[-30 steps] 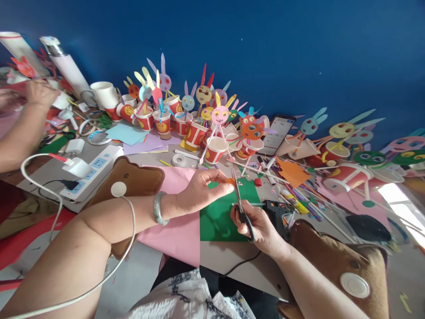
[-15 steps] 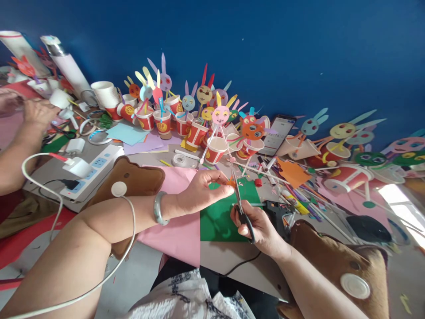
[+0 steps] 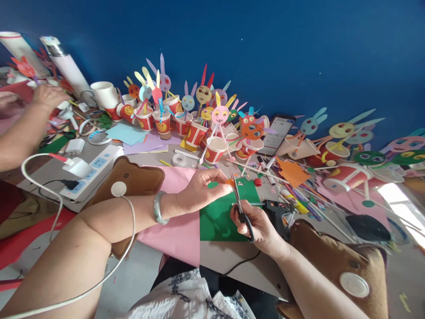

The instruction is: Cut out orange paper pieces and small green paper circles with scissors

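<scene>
My left hand (image 3: 204, 191) pinches a small orange piece of paper (image 3: 229, 182) between thumb and fingers. Right beside it are the blades of the black-handled scissors (image 3: 245, 217), which my right hand (image 3: 260, 228) grips by the handles. Whether the blades touch the orange paper I cannot tell. Both hands are above a green paper sheet (image 3: 215, 219) and a pink paper sheet (image 3: 179, 239). Just beyond stands a paper cup (image 3: 215, 150) bearing a pink rabbit face (image 3: 219, 115) with yellow ears.
Several red-and-white cups with paper animal faces line the blue wall (image 3: 212, 35). A phone (image 3: 277, 133) leans among them. A power strip (image 3: 96, 170) lies at left, near a co-worker's hand (image 3: 49, 96). Brown cushions (image 3: 141, 175) lie near both forearms, and a white cable (image 3: 133, 226) crosses my left arm.
My hands, the scissors and the orange paper stay almost in place. At the far left, the co-worker's hand has shifted slightly up and to the right.
</scene>
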`<move>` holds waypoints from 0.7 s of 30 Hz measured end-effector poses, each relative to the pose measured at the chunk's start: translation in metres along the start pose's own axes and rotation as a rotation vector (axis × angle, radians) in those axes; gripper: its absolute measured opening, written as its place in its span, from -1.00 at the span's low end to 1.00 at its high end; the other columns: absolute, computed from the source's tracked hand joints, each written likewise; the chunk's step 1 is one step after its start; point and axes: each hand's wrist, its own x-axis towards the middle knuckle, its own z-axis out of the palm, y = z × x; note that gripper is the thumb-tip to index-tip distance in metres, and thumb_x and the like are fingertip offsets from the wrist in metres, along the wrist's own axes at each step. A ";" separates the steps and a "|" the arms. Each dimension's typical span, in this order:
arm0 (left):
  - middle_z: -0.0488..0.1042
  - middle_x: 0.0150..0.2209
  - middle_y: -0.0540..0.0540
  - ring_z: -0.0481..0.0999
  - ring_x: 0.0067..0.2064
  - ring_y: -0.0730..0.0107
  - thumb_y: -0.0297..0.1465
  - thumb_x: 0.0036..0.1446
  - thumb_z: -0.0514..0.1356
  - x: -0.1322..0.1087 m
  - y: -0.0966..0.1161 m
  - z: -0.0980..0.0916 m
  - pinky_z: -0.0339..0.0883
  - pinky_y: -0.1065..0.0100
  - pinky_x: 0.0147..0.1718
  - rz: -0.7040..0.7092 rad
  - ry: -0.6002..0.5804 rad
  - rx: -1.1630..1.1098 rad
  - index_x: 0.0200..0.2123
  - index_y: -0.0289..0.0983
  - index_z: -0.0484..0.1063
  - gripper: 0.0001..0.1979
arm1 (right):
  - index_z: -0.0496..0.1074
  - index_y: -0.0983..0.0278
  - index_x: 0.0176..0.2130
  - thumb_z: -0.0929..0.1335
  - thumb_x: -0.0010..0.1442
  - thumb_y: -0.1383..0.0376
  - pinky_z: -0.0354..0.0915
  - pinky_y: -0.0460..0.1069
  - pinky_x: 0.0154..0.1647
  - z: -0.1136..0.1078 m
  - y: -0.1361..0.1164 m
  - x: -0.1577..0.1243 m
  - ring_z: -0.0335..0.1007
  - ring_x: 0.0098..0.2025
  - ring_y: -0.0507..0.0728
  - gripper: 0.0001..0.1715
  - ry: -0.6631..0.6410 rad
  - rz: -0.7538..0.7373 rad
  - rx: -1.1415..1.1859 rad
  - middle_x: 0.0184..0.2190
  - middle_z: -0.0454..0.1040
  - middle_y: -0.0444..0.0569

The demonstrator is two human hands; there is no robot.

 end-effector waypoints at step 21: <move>0.51 -0.42 -0.07 0.49 -0.28 0.33 -0.25 0.22 0.13 0.004 -0.010 -0.003 0.38 0.26 -0.18 0.058 0.051 -0.059 -0.47 -0.28 0.42 -0.72 | 0.36 0.30 -0.47 0.33 -0.05 -0.41 0.02 -0.07 -0.56 0.000 0.002 -0.001 0.07 -0.52 0.01 -0.19 0.007 0.009 -0.006 -0.57 0.25 -0.12</move>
